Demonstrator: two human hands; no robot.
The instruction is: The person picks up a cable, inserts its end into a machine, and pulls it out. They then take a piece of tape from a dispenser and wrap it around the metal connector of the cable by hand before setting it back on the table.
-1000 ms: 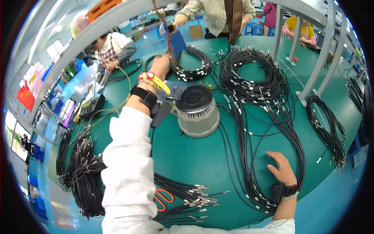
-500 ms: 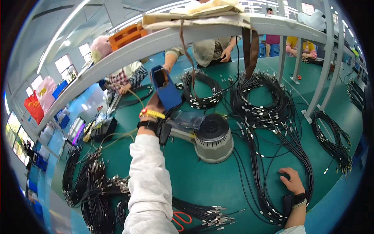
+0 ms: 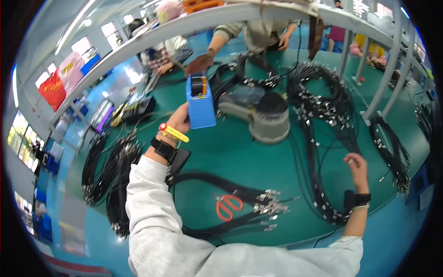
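My left hand (image 3: 181,119) is closed on the side of a blue tape dispenser (image 3: 201,111), which stands upright above the table with a dark roll in its top. Just behind it is a co-worker's hand (image 3: 199,64); I cannot tell whether it touches the dispenser. My right hand (image 3: 358,168) hovers at the right, fingers loosely bent and apart, nothing seen in them. Beside it runs a long bundle of black cables (image 3: 314,184) with white tags. Red-handled scissors (image 3: 229,207) lie between cable bundles in front of me.
A grey round machine (image 3: 270,122) with a black top stands mid-table. Coiled black cables (image 3: 323,104) lie behind it, with more cable bundles (image 3: 122,171) at the left. A grey shelf frame (image 3: 138,46) crosses above the table. Co-workers sit opposite.
My left hand has drawn the blue dispenser back from the co-worker's hand side and turned it more upright. My right hand has risen slightly. The view has shifted, showing the scissors whole.
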